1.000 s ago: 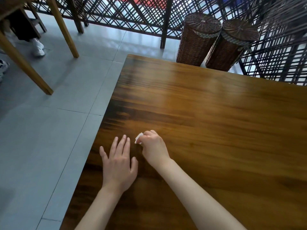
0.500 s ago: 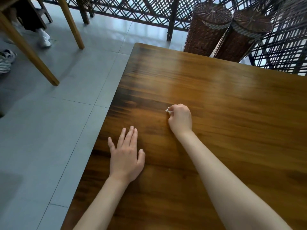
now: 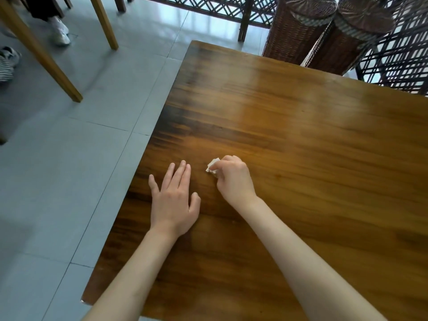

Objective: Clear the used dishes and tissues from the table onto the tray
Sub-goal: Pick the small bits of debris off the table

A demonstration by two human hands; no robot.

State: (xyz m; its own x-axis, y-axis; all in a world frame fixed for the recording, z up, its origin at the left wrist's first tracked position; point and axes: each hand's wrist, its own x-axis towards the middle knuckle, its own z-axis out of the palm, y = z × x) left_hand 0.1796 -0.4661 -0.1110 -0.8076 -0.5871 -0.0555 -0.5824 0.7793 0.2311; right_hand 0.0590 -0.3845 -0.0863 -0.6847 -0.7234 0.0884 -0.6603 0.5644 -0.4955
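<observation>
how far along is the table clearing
Looks mostly done: no dishes show on the wooden table. In hand: the right hand pinches a small crumpled white tissue low at the tabletop, while the left hand lies flat. Left: carrying that tissue to the tray, which is out of view.

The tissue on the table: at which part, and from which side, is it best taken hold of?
The tissue is a small crumpled wad, so any bulge serves; pinch the whole lump from above. The right hand does this already, its fingers curled over it against the table, only a white corner showing. The left hand lies flat beside it.
</observation>
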